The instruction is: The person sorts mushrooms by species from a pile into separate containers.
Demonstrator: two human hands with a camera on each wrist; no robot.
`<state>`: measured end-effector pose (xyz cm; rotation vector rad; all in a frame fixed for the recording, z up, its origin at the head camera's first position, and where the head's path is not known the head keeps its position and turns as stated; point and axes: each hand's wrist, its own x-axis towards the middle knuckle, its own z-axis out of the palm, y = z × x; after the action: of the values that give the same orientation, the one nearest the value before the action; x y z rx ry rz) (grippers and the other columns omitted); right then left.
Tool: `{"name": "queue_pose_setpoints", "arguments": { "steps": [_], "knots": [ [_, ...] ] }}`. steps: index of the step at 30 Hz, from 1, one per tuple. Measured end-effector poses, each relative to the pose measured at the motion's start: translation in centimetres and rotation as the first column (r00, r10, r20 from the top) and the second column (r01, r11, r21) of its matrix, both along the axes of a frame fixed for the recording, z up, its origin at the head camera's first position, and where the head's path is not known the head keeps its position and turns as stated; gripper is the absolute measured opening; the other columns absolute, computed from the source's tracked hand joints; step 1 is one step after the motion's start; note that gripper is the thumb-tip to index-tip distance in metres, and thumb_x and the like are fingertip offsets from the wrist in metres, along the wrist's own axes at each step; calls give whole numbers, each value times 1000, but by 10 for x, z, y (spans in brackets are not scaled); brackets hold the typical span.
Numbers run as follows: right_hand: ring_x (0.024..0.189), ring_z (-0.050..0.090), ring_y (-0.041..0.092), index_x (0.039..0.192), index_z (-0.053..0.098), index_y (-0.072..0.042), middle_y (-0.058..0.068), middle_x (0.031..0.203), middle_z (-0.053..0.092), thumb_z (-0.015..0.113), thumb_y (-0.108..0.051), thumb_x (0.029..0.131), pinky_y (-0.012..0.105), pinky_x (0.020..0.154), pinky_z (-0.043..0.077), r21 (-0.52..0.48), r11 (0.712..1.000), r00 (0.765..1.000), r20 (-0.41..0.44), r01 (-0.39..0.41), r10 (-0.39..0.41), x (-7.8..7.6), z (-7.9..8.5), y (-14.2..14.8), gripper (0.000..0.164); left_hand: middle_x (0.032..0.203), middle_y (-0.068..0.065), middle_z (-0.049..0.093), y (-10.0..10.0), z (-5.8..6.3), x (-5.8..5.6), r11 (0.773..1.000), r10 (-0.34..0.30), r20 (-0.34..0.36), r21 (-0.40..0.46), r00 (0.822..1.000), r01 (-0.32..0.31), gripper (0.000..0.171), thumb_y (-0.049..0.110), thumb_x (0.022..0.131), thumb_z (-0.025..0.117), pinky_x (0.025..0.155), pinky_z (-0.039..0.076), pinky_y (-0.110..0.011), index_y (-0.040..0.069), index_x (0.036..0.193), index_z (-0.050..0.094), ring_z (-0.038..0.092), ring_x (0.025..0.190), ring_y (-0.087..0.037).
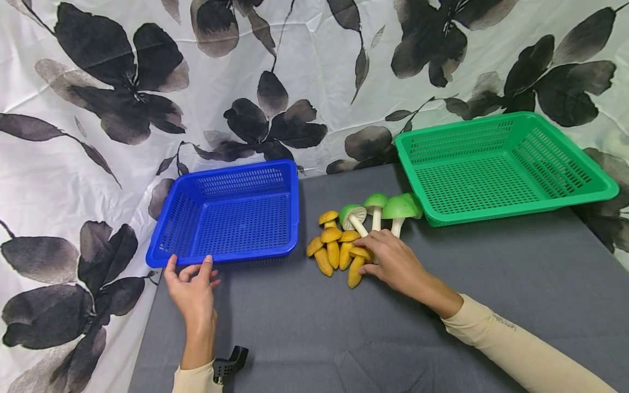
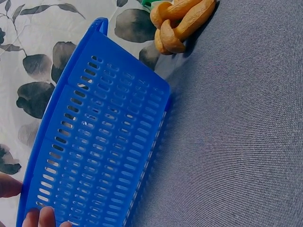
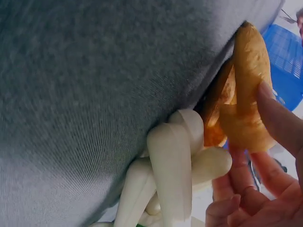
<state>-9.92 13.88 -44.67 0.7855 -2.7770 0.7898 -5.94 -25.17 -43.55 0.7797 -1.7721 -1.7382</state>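
My right hand (image 1: pixel 395 263) pinches the nearest yellow mushroom (image 1: pixel 355 273). In the right wrist view, its thumb presses the stem of that mushroom (image 3: pixel 248 71) while the fingers lie by the cap. Several other yellow mushrooms (image 1: pixel 332 246) lie bunched just to the left. Green-capped mushrooms (image 1: pixel 376 206) with white stems sit behind the hand, their stems partly hidden by it. My left hand (image 1: pixel 193 292) holds the front rim of the blue basket (image 1: pixel 241 224) near its left corner. The left wrist view shows fingertips (image 2: pixel 46 217) against the basket's slotted outer wall.
A green basket (image 1: pixel 472 185) stands at the back right, close to the green-capped mushrooms. Grey cloth (image 1: pixel 304 327) covers the table. White floral fabric (image 1: pixel 314 65) hangs behind and along the left. A black strap (image 1: pixel 232 363) shows at the left wrist.
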Motion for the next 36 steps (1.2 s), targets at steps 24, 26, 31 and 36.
{"name": "queue_pose_setpoints", "arguments": {
  "steps": [24, 26, 31, 36],
  "knots": [
    [106, 60, 25, 128, 68, -7, 10, 122, 62, 80, -14, 89, 30, 85, 56, -493, 870, 864, 447, 22, 231, -6, 10, 8, 41, 96, -12, 56, 5, -1, 1, 1000, 7, -68, 23, 998, -5, 84, 14, 90, 78, 59, 63, -31, 12, 156, 26, 74, 74, -17],
    [107, 60, 25, 128, 67, -8, 8, 124, 65, 80, -13, 89, 31, 87, 55, -517, 856, 856, 454, 25, 249, -6, 12, 8, 41, 97, -12, 56, 5, -2, 1, 1000, 5, -74, 26, 997, -3, 84, 14, 91, 78, 60, 63, -32, 12, 156, 26, 75, 76, -19],
    [112, 61, 26, 131, 66, -12, 3, 130, 66, 79, -18, 91, 33, 92, 54, -552, 833, 836, 474, 39, 275, -8, 18, 8, 42, 96, -12, 57, 6, -1, 1, 1000, 10, -74, 26, 997, -8, 83, 13, 91, 77, 60, 63, -32, 11, 156, 26, 75, 77, -18],
    [106, 65, 28, 133, 65, -17, 5, 133, 63, 78, -23, 92, 32, 80, 58, -561, 824, 805, 527, 86, 274, -11, 25, 7, 43, 96, -13, 55, 7, 1, 0, 999, 7, -89, 43, 996, -3, 82, 10, 91, 77, 63, 63, -34, 11, 155, 26, 75, 76, -19]
  ]
}}
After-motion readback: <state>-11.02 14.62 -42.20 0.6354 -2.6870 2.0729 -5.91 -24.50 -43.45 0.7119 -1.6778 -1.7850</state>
